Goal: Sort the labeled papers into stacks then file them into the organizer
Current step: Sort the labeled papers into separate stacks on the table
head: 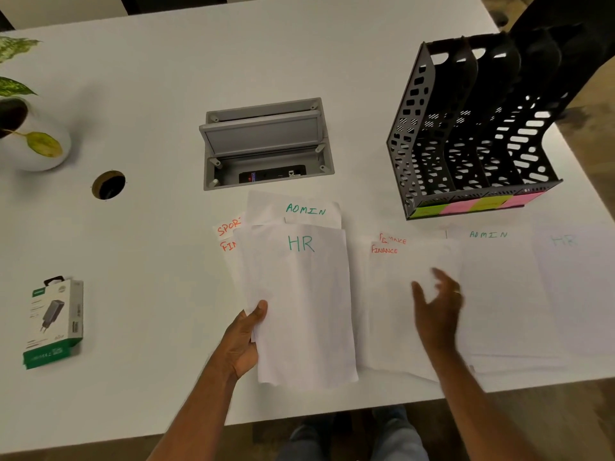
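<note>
While sorting, keep the organizer upper right for later; lift the HR sheet off the centre fan gripped by the left hand; carry with the empty, spread right hand toward the far-right HR stack.

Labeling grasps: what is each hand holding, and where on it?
Left hand pinches the unsorted paper stack, HR sheet on top, at its lower-left edge. Right hand is open above the Finance pile, holding nothing.
</note>
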Demonstrator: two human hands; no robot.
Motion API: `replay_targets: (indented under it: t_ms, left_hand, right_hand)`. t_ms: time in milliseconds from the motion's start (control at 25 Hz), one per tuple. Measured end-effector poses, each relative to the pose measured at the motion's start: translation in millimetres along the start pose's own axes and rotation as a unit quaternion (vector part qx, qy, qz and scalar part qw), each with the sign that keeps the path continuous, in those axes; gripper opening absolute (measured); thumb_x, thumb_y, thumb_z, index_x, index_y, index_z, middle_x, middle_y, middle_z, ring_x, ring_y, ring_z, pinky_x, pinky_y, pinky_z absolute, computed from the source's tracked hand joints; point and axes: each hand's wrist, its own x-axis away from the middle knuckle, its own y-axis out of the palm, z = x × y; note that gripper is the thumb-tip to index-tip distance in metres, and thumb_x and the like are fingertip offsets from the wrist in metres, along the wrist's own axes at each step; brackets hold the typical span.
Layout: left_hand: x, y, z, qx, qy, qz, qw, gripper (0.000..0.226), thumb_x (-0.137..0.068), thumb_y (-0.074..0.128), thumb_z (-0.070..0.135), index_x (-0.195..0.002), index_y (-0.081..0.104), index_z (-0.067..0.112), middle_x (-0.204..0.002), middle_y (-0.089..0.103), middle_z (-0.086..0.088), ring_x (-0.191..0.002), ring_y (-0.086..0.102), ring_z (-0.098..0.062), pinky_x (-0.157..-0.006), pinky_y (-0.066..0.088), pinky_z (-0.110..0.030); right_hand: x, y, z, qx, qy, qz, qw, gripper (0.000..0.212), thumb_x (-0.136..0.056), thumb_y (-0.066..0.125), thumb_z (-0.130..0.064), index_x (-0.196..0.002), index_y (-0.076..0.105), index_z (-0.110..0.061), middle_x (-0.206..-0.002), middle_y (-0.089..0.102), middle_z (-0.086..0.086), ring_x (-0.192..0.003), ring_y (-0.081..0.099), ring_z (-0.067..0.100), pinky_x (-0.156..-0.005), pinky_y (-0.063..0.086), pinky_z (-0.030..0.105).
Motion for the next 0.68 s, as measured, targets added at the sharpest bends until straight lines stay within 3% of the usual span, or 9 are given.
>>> replay_targets:
  t_ms: [80,200,400,680]
  left_hand:
    - [1,4,-2,0.001,-0.010,-0.008,1.000,0.039,-0.081,0.070,0.024,-0.118,0.070,0.011,-0.108,0.079,-0.013,-0.091,0.078,-0.028,-0.069,0.064,-0.043]
    - [4,11,-1,-0.006,-0.026,-0.020,0.999,0.045,-0.082,0.069,0.021,-0.125,0.067,0.008,-0.111,0.077,-0.016,-0.094,0.077,-0.029,-0.073,0.064,-0.044]
    - [4,18,3,-0.007,-0.029,-0.028,0.999,0.054,-0.086,0.068,0.020,-0.136,0.060,0.003,-0.127,0.070,-0.020,-0.105,0.073,-0.032,-0.082,0.063,-0.046]
    - [-2,46,-3,-0.005,-0.032,-0.048,0.998,0.049,-0.088,0.066,0.027,-0.133,0.065,0.010,-0.133,0.067,-0.017,-0.112,0.071,-0.031,-0.087,0.061,-0.050]
  right_hand:
    - [22,15,-35,-0.153,0.058,-0.130,0.978,0.027,-0.094,0.067,-0.035,-0.120,0.062,-0.029,-0.120,0.067,-0.004,-0.107,0.064,0.017,-0.090,0.055,0.035]
    - [47,28,-64,-0.285,0.135,-0.258,0.913,0.043,-0.079,0.077,-0.051,-0.116,0.063,-0.033,-0.111,0.074,-0.011,-0.102,0.070,0.010,-0.080,0.059,0.026]
    - [53,24,-54,-0.386,0.127,-0.208,0.889,0.020,-0.085,0.079,-0.027,-0.103,0.072,-0.025,-0.106,0.077,0.004,-0.096,0.074,0.023,-0.072,0.059,0.025]
    - [21,-26,-30,-0.351,0.115,-0.121,0.921,0.018,-0.091,0.073,-0.022,-0.107,0.072,-0.030,-0.109,0.076,-0.005,-0.100,0.072,0.012,-0.076,0.054,0.015]
